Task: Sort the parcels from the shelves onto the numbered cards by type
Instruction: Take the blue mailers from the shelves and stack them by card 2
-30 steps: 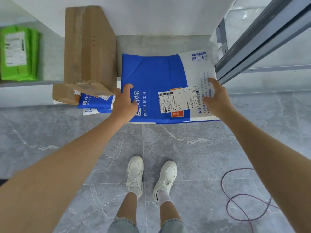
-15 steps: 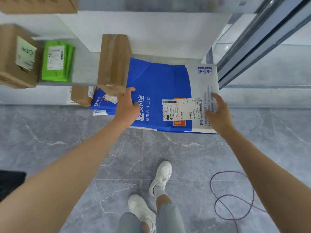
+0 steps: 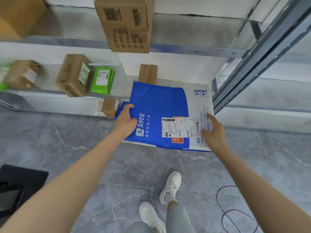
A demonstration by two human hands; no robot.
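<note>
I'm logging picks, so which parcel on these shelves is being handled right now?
The large blue and white mailer bag: left hand grips its edge, right hand rests on it. Cardboard boxes and green bags sit untouched.

Blue parcel point(image 3: 159, 106): white logo 支付宝, beside it 商家收钱工具. On its white right part, blue 收钱, smaller lines blurred; two handling pictograms at far right corner.
Shipping label point(image 3: 178, 126) on it: barcode, 棕色M, 1件, A83.
Orange sticker point(image 3: 177, 140) under label: unreadable.
Big box point(image 3: 127, 26), far shelf: barcodes, row of five round symbols, print blurred.
Brown box point(image 3: 74, 76) and green parcel point(image 3: 102, 80), left: labels illegible.
</note>
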